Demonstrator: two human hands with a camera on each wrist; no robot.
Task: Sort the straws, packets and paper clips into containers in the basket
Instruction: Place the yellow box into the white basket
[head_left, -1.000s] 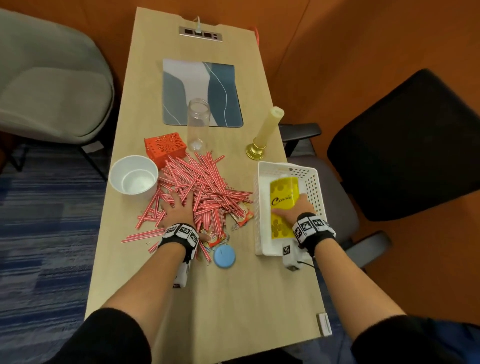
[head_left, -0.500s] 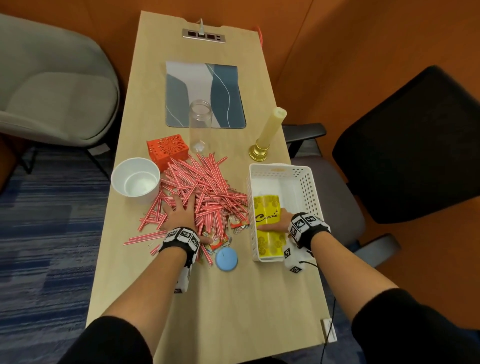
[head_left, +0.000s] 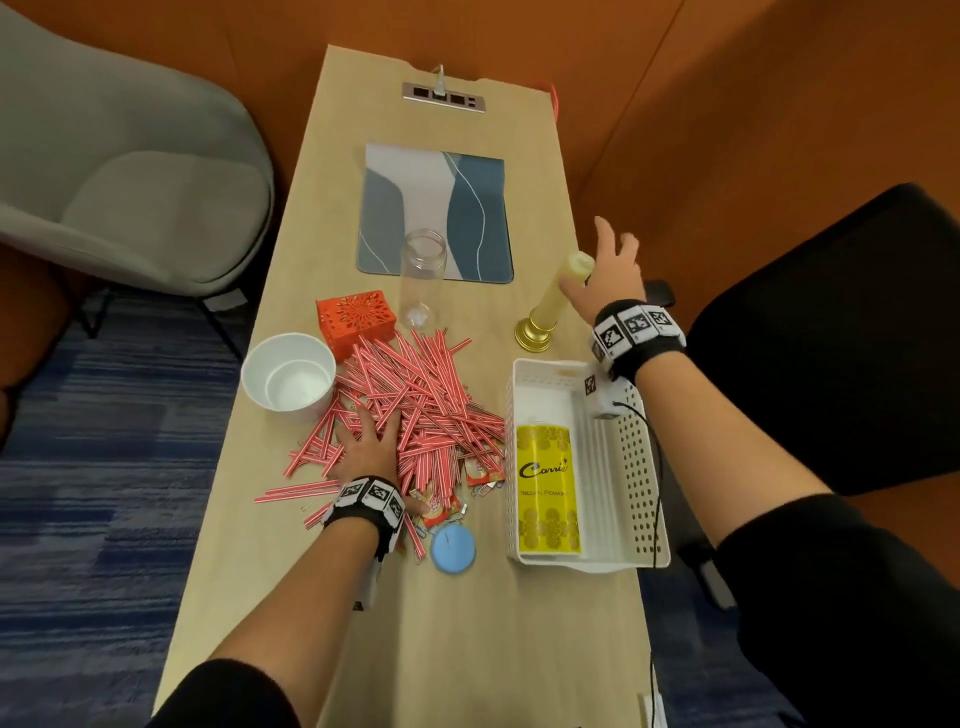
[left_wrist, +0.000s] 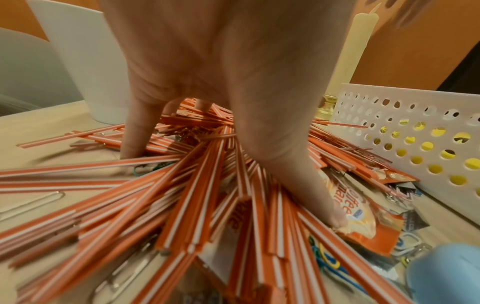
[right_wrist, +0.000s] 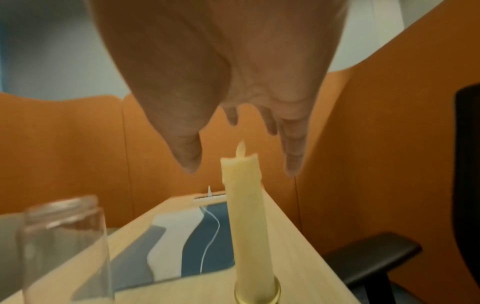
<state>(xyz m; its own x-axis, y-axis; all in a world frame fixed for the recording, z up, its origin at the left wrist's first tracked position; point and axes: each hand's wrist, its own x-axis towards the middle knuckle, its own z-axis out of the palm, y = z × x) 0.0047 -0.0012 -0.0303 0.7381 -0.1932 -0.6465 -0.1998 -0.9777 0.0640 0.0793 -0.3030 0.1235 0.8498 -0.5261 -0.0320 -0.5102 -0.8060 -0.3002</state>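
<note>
A heap of red-and-white straws lies mid-table, with orange packets and paper clips under its near edge. My left hand presses flat on the heap, fingers spread. The white perforated basket stands to the right, with a yellow canister lying in its left half. My right hand hangs open in the air above the top of the cream candle, touching nothing.
A white cup, an orange lattice box and a clear glass jar stand beyond the heap. A blue round lid lies near my left wrist. A blue-grey mat covers the far table.
My right hand let go of the yellow canister in the basket and rose forward to above the candle. The left hand stayed on the straws.
</note>
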